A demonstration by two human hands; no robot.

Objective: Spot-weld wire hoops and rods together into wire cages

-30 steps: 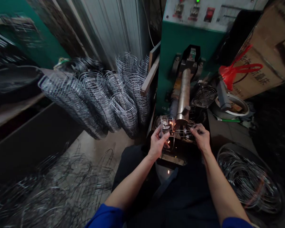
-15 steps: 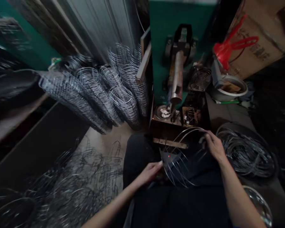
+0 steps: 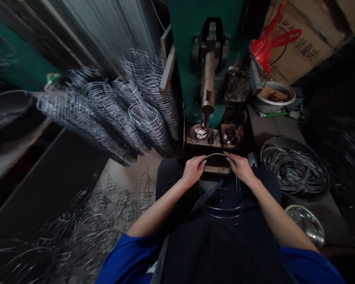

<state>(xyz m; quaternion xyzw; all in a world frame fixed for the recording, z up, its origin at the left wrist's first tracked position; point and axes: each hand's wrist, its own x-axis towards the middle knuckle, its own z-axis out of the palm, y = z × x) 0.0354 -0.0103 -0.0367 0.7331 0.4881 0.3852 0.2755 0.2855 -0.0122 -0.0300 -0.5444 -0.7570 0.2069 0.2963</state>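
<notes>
Though faint in its lower part, clearly a thin, silvery wire piece (image 3: 215, 154), just below the centre of the frame, seen against dark clothing (image 3: 225, 248). Topped by one bright, smooth arc; below that, straight side wires and short crossbars, hard to trace against the cloth; at the bottom, two curved wires, nearly parallel. Pinched at the arc's left end by the fingers of the left hand (image 3: 193, 170), at its right end by those of the right hand (image 3: 241, 169). Above, at upper centre, a metal cylinder (image 3: 209, 75), well apart from the wire.
</notes>
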